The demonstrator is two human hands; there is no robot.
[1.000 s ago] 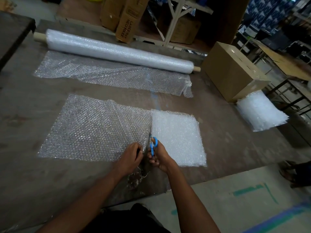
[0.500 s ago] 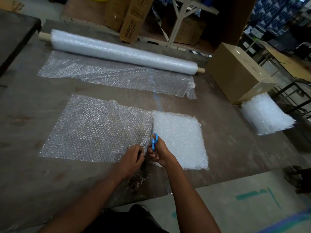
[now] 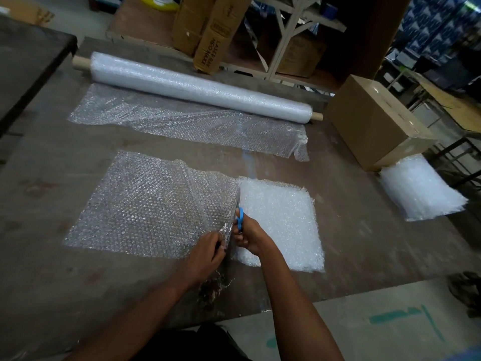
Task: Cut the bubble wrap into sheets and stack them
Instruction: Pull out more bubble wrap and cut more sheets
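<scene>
Since a second ago, blue-handled scissors (image 3: 239,219), gripped by the right hand (image 3: 248,237), advanced; left hand (image 3: 208,252) pinches the clear, floppy bubble-wrap sheet (image 3: 153,204) (light, best held near the cut).

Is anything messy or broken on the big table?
A little. The table's near edge looks frayed and splintered just below the left hand. The loose sheet by the roll has a ragged, curled corner.

Worn table (image 3: 65,282): bubble wrap (image 3: 145,207), roll (image 3: 200,87), box (image 3: 374,121).
</scene>
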